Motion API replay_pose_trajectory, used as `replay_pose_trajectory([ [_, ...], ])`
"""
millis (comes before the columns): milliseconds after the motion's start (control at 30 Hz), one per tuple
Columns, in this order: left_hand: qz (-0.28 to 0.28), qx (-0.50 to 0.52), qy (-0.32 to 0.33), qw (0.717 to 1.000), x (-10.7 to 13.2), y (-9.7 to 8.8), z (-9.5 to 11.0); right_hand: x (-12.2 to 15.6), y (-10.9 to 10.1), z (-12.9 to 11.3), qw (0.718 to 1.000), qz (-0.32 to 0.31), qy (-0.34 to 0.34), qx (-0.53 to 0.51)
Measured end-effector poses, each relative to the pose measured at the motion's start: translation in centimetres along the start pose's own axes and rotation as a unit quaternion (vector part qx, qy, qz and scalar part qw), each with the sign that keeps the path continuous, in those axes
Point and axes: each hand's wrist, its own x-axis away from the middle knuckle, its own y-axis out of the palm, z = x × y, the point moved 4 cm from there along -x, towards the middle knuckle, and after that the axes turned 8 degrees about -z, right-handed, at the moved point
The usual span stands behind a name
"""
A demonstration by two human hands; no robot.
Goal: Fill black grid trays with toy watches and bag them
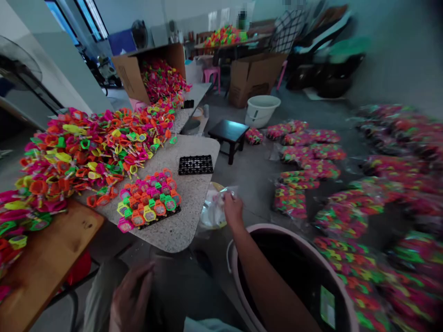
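Note:
My right hand [233,210] reaches past the bucket's rim, its fingers closed on a clear plastic bag [226,190] beside the stone table. Below that hand lies a stack of clear bags [212,210] on something yellowish, mostly hidden. My left hand [133,293] is over my lap, slightly blurred, fingers loosely extended and nothing visible in them. Nearest to it on the table, a black tray [159,221] carries rows of colourful toy watches [148,198]. A second black tray [196,165], without watches, lies farther back. A big heap of loose toy watches [93,147] covers the table's left side.
A large dark-lined bucket [294,230] stands close on my right. Filled clear bags [342,212] cover the floor beyond it. Ahead are a black stool [229,131], a white bucket [262,110] and cardboard boxes [254,76]. A wooden board [51,258] is at left.

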Motion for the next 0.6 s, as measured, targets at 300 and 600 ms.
replay_pose_trajectory([
  [300,-0.152,0.313,-0.02,0.937,-2.1,3.6,6.6,17.7,-5.7,-8.3,0.862,-0.376,0.086,-0.327],
  [600,-0.232,0.559,-0.051,0.795,-4.8,4.1,3.8,25.5,-4.6,-8.2,0.717,-0.557,0.203,-0.368],
])
